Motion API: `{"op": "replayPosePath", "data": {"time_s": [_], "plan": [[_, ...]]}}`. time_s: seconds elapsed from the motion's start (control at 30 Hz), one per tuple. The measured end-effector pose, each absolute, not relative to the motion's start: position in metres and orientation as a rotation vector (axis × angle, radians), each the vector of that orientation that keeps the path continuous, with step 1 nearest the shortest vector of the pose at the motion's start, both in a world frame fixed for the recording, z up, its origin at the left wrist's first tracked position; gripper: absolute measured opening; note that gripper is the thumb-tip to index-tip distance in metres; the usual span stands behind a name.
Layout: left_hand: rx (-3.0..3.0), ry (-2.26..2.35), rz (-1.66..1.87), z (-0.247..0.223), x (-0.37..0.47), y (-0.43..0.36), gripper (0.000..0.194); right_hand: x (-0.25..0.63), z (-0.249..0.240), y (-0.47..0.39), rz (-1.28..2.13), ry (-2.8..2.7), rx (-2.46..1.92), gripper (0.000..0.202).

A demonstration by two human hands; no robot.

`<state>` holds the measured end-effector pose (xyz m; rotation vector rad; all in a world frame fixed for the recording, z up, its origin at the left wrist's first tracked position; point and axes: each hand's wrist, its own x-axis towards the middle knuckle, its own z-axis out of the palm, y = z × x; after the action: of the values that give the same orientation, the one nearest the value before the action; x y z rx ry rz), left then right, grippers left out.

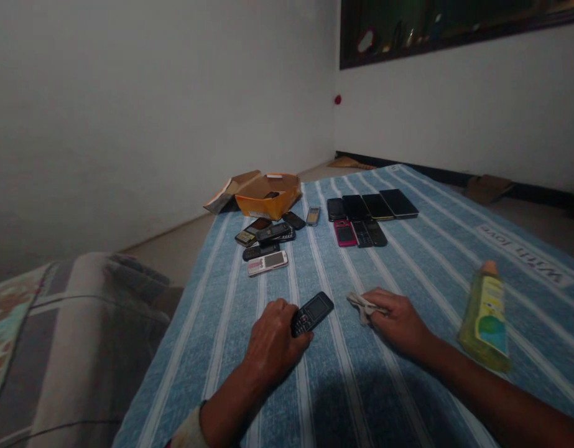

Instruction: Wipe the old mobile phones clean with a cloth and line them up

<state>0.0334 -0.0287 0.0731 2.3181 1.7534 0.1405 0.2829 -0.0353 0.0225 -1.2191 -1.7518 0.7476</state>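
Presently holding keypad phone (317, 307) in left fingers (302, 341) over striped sheet (231, 311), pinching cloth (361, 306) in right fingers (385, 297), apart from phone; for contact, keep left grip steady, move cloth leftward.

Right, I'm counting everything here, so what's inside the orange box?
One dark, flat item shows inside the open orange box. The front wall hides most of the bottom, so I can't tell what else is there.
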Motion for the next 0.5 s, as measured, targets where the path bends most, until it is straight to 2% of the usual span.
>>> {"op": "replayPosePath", "data": {"time_s": [0.13, 0.27, 0.5], "plan": [[2.26, 1.814, 0.14, 0.082, 0.044, -0.021, 0.018, 0.286, 0.022, -0.042, 0.776, -1.816, -1.097, 0.033], [2.218, 1.833, 0.189, 0.092, 0.07, -0.004, 0.024, 0.28, 0.021, -0.049, 0.929, -1.927, -0.916, 0.027], [2.444, 1.651, 0.165, 0.093, 0.174, 0.047, 0.034, 0.268, 0.014, -0.052, 0.977, -1.994, -0.842, 0.028]]}}
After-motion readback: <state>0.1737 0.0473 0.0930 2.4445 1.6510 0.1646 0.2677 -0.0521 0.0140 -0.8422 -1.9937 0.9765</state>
